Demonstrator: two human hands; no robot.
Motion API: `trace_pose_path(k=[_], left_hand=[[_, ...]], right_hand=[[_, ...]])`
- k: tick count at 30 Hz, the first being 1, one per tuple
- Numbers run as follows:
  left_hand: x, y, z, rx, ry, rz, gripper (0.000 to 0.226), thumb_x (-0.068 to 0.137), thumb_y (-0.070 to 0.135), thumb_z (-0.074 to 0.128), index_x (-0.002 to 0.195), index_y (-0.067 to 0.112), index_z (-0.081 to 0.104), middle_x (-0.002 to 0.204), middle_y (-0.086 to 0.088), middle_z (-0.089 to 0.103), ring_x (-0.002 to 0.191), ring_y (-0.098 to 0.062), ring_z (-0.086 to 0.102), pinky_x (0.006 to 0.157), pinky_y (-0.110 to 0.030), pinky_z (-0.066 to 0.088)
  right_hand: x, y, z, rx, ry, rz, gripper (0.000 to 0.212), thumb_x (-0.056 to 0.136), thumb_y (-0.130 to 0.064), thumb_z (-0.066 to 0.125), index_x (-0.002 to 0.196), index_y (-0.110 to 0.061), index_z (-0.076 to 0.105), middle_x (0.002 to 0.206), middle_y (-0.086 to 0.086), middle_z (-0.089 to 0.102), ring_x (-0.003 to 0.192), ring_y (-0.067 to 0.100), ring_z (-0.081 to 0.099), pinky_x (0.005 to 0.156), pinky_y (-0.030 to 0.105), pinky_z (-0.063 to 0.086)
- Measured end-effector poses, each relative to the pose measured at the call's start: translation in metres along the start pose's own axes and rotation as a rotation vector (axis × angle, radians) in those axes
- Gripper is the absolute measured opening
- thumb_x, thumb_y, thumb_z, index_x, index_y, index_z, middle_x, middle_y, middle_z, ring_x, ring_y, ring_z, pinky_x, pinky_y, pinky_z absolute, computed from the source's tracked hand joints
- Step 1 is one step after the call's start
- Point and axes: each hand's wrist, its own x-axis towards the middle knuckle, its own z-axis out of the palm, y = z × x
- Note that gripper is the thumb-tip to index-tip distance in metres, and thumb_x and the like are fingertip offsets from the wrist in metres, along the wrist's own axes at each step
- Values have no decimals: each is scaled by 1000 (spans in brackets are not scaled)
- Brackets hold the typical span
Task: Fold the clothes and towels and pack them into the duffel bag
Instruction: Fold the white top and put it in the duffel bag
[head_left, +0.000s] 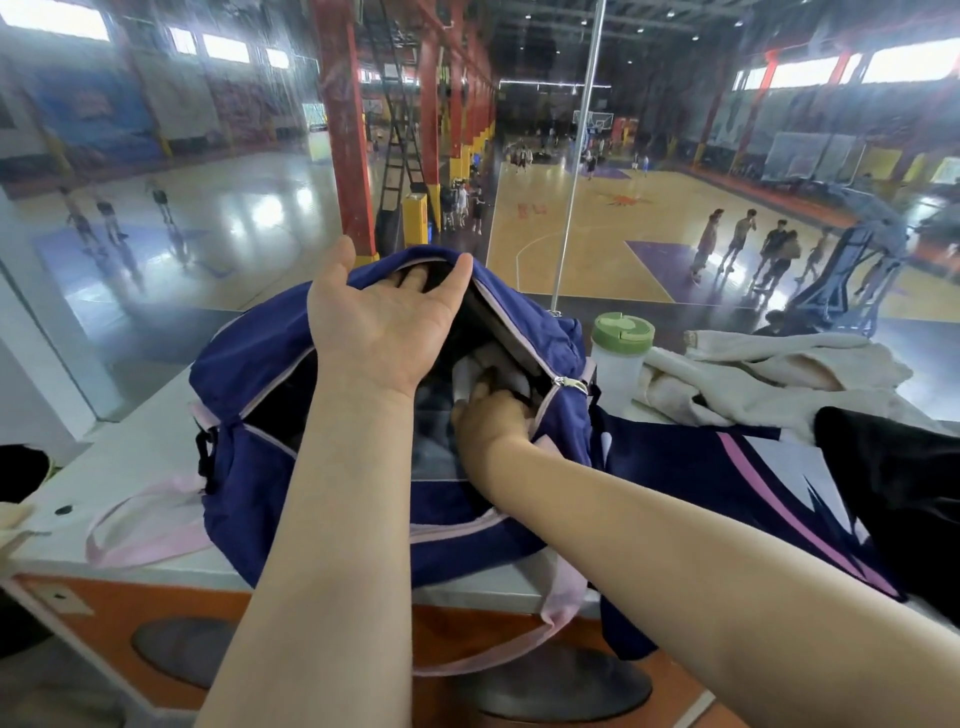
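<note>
The purple duffel bag (249, 457) sits on the white counter (130, 447), its zipped mouth gaping upward between the person's two hands. The left hand (379, 322) reaches over the top, fingers tucked under the far flap of the opening and thumb on the outside, holding that flap lifted. The right hand (488, 415) is down inside the mouth, fingers curled round a white piece of cloth (498, 364) (towel or garment, I cannot tell which) lying in the bag's dark interior. Just right of the bag lies a navy jersey (727, 467) with pink and white stripes, spread flat under the right forearm. Beyond it a cream towel (769, 374) lies crumpled, beside a bottle with a green lid (623, 338). A black garment (893, 488) overlaps the jersey's right edge.
</note>
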Motion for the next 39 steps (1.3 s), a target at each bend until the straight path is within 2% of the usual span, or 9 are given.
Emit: trace_pose_path(k=[3, 7, 12, 14, 17, 19, 27, 34, 39], left_hand=[[-2, -1, 1, -2, 1, 0, 64, 99, 35, 48, 147, 0, 25, 149, -26, 33, 138, -43, 34, 88, -62, 44], [-1, 1, 0, -15, 1, -3, 64, 99, 35, 47, 146, -2, 26, 148, -27, 35, 137, -43, 35, 97, -61, 39], [1, 0, -2, -13, -10, -16, 63, 98, 35, 48, 145, -2, 27, 145, -27, 38, 135, -43, 37, 99, -61, 39], [2, 0, -3, -6, -15, -16, 64, 98, 35, 49, 145, -2, 27, 145, -26, 38, 135, -43, 38, 99, -61, 39], [1, 0, -4, -20, -18, -12, 61, 98, 34, 49, 143, -2, 30, 143, -27, 39, 133, -43, 39, 94, -61, 42], [1, -2, -4, -17, -13, -13, 60, 97, 34, 49, 142, -2, 32, 143, -27, 40, 132, -43, 40, 93, -61, 43], [-13, -9, -6, 125, 63, -8, 50, 98, 34, 47, 135, 1, 44, 132, -20, 53, 109, -36, 57, 88, -50, 51], [-26, -25, -7, 601, 234, 24, 39, 94, 26, 52, 130, 11, 52, 125, -9, 60, 112, -28, 59, 91, -38, 52], [-39, -42, -9, 1271, 267, 21, 29, 92, 29, 51, 119, 21, 57, 119, -2, 61, 109, -22, 58, 93, -38, 50]], right_hand=[[9, -2, -9, -104, 50, 48, 50, 96, -2, 43, 146, 0, 38, 150, 25, 33, 130, 46, 42, 83, 51, 51], [23, 17, -14, -199, 98, 44, 44, 98, -12, 41, 141, -3, 46, 141, 16, 49, 125, 38, 50, 93, 48, 48], [45, -5, 39, -187, -127, 103, 64, 101, -15, 40, 154, 1, 7, 156, 31, 14, 141, 48, 21, 103, 53, 34], [58, -9, 56, 60, -182, 96, 58, 103, -15, 34, 153, 1, 11, 156, 28, 18, 142, 42, 23, 106, 42, 28], [39, 0, 36, -51, -150, -12, 61, 103, -23, 34, 154, -3, 8, 160, 25, 5, 142, 49, 18, 111, 58, 22], [17, 3, 15, -21, -97, 71, 66, 101, -26, 37, 156, -11, 5, 160, 25, -5, 142, 54, 13, 108, 64, 21], [-44, 11, -13, 124, 106, 27, 66, 93, -34, 51, 152, -17, 25, 154, 20, 23, 138, 38, 27, 112, 47, 23], [-103, 43, -14, 411, 407, 28, 42, 87, -15, 52, 129, -13, 47, 126, 12, 55, 114, 32, 53, 97, 38, 38], [-135, 68, 4, 467, 493, 79, 30, 88, -20, 53, 117, -15, 56, 116, 8, 62, 110, 30, 55, 95, 40, 40]])
